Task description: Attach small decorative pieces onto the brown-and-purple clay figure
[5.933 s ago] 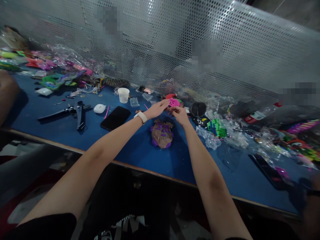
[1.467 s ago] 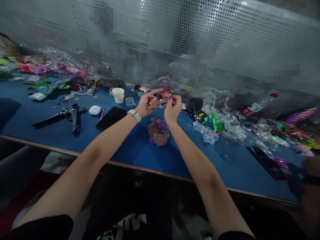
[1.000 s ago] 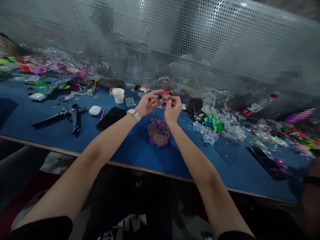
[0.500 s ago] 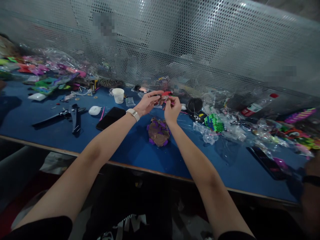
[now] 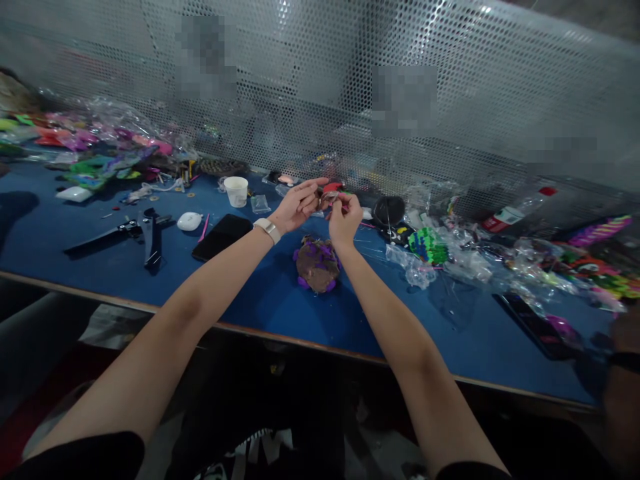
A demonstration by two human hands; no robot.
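Here, far to the left of the fingers, a black hand tool [image 5: 145,235] lies flat on the blue counter [image 5: 260,300], with a white oval case [image 5: 189,221] and a black phone [image 5: 223,236] between it and the left wrist, which wears a pale band [image 5: 267,230]. A white cup [image 5: 237,191] stands upright beyond the phone, left of the left hand [image 5: 299,205]. That hand is raised above the counter, its fingers [image 5: 314,189] curled together and pinching the left side of a small pink and red piece [image 5: 332,193]. The right hand [image 5: 345,220] meets it from the other side, fingers [image 5: 350,200] closed on the same piece, so the piece sits between both sets of fingertips; how firmly each grips is too small to tell. Directly below the fingers, nearer the person, a brown and purple beaded piece [image 5: 317,264] rests on the counter, untouched. Right of the fingers lie a black round thing [image 5: 389,210], a green beaded piece [image 5: 429,245] and crumpled clear bags [image 5: 465,263], with a second dark phone [image 5: 531,325] well apart to the right.
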